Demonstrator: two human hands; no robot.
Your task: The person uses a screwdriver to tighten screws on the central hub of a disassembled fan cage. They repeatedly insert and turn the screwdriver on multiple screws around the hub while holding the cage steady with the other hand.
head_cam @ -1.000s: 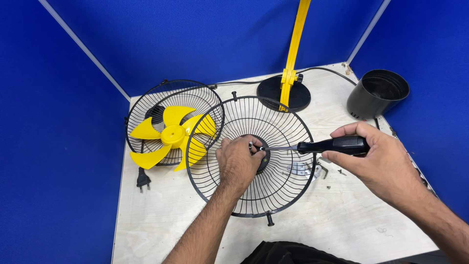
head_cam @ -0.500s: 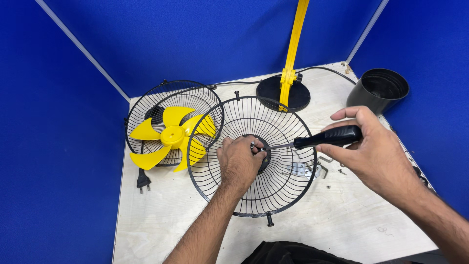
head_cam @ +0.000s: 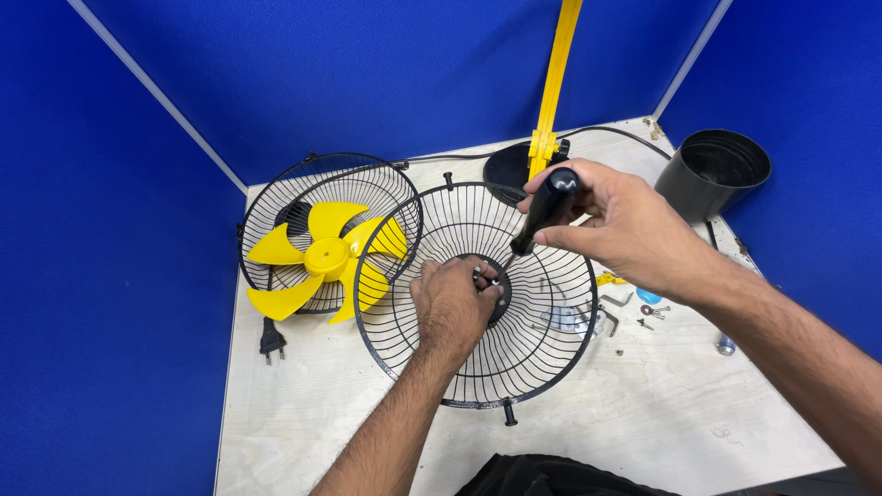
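We see a black wire fan guard [head_cam: 473,294] lying dish-up on the pale tabletop [head_cam: 322,422], roughly in the middle of it. The left hand [head_cam: 452,308] rests inside the guard at its dark centre hub, fingers curled closed around something small there (we cannot tell what, since the fingers hide it). The right hand [head_cam: 625,225] is wrapped tightly around the black handle of a screwdriver [head_cam: 542,213], which tilts down and to the left so that its thin shaft reaches the hub just beside the left fingertips. To the left, overlapping the guard's rim, lies a second black guard [head_cam: 276,197] carrying the yellow fan blade [head_cam: 326,257], with a black plug [head_cam: 269,341] on the tabletop just below it. Behind the guard stands a yellow pole [head_cam: 556,78] on a round black base [head_cam: 505,170], and a black bucket-shaped container [head_cam: 715,173] sits near the far right corner. A few small screws and metal bits [head_cam: 652,312] lie scattered right of the guard. Blue partition walls [head_cam: 367,73] close in the tabletop.
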